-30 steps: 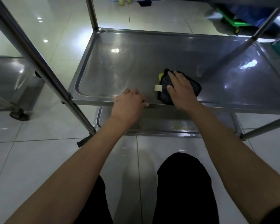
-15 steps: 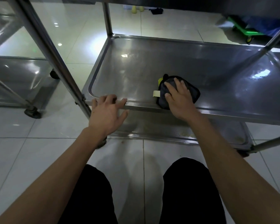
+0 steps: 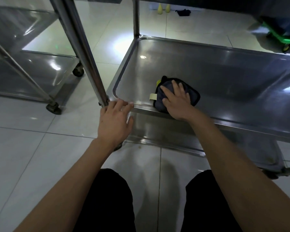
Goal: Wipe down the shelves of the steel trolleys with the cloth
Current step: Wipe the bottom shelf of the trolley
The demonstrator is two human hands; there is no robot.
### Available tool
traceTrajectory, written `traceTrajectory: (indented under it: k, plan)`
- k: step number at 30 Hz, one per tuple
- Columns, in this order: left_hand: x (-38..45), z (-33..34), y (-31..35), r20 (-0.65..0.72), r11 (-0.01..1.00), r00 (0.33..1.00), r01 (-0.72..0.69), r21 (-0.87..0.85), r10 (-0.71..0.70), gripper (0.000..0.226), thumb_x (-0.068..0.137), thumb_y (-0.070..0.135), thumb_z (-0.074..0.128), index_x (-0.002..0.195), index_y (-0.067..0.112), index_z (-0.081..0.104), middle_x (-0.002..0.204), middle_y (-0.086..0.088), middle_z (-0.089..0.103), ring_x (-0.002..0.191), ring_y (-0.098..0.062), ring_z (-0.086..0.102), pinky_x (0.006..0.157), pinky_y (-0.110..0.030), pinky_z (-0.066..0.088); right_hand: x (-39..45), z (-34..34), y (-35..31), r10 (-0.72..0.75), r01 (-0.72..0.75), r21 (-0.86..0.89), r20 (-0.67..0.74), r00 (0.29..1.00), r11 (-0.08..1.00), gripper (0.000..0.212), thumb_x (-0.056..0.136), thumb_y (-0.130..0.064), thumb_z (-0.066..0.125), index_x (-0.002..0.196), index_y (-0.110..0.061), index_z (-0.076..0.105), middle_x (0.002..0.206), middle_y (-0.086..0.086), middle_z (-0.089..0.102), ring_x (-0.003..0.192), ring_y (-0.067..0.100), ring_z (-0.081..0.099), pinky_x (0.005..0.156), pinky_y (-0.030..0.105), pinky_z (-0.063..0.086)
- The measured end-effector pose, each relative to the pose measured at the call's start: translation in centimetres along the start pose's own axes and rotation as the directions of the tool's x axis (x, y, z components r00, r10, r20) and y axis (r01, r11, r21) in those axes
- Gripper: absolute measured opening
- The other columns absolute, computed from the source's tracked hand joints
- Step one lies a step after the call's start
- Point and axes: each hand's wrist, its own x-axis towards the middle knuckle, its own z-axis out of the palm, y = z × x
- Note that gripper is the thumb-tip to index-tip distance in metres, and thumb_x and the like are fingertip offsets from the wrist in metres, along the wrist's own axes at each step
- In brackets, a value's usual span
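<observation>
A folded dark cloth (image 3: pixel 193 95) with a yellow-green edge and a pale tag lies on the middle shelf (image 3: pixel 224 77) of a steel trolley, near the shelf's front rim. My right hand (image 3: pixel 177 99) presses flat on the cloth, fingers spread and straight. My left hand (image 3: pixel 115 119) is at the shelf's front left corner, its straight fingertips touching the rim beside the trolley's upright post (image 3: pixel 84 52). A lower shelf (image 3: pixel 166 136) shows underneath.
A second steel trolley (image 3: pixel 23 67) on castors stands to the left on the white tiled floor. A green wheeled cart (image 3: pixel 281 37) is at the far right. Two yellow objects (image 3: pixel 163 8) and a dark item sit far back. My knees are at the bottom.
My left hand slid left along the front rim to the corner by the post and opened out. My right hand stayed on the cloth. The view shifted left.
</observation>
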Motion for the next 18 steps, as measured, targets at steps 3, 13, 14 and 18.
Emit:
traceTrajectory:
  k: [3, 13, 14, 18]
  plan:
    - [-0.8, -0.4, -0.7, 0.044, 1.0, 0.999, 0.013, 0.009, -0.013, 0.049, 0.086, 0.034, 0.064, 0.134, 0.024, 0.057, 0.13, 0.002, 0.057, 0.128, -0.026, 0.049, 0.085, -0.046, 0.046, 1.2, 0.7, -3.4, -0.069, 0.069, 0.002, 0.077, 0.995, 0.998, 0.054, 0.105, -0.036, 0.027, 0.156, -0.039, 0.008, 0.163, -0.002, -0.022, 0.149, 0.023, -0.023, 0.119, 0.051, -0.009]
    - [-3.4, -1.6, -3.5, 0.112, 0.996, 0.99, 0.084, -0.013, -0.082, 0.057, 0.09, 0.036, 0.061, 0.144, 0.019, 0.05, 0.149, 0.002, 0.049, 0.147, -0.02, 0.033, 0.091, -0.042, 0.041, 5.6, 3.9, -13.7, -0.335, 0.34, -0.019, 0.13, 0.933, 0.94, 0.05, 0.104, -0.036, 0.03, 0.152, -0.044, 0.021, 0.166, -0.004, -0.011, 0.152, 0.023, -0.012, 0.12, 0.052, -0.001]
    - [-3.7, -1.7, -3.7, 0.107, 0.996, 0.991, 0.085, -0.003, -0.084, 0.057, 0.09, 0.037, 0.062, 0.143, 0.019, 0.05, 0.147, 0.002, 0.05, 0.146, -0.02, 0.035, 0.089, -0.042, 0.041, 5.8, 4.2, -14.6, -0.35, 0.354, -0.011, 0.133, 0.927, 0.935, 0.05, 0.103, -0.036, 0.031, 0.152, -0.045, 0.023, 0.166, -0.004, -0.009, 0.152, 0.023, -0.011, 0.12, 0.052, -0.001]
    - [-4.9, -2.3, -4.3, 0.114, 0.991, 0.988, 0.098, 0.089, -0.108, 0.057, 0.089, 0.04, 0.059, 0.141, 0.02, 0.049, 0.14, -0.003, 0.049, 0.142, -0.023, 0.037, 0.084, -0.042, 0.042, 5.0, 4.7, -15.7, -0.395, 0.394, 0.034, 0.12, 0.911, 0.918, 0.049, 0.102, -0.035, 0.034, 0.151, -0.042, 0.029, 0.166, -0.003, -0.001, 0.152, 0.022, -0.005, 0.123, 0.05, 0.004]
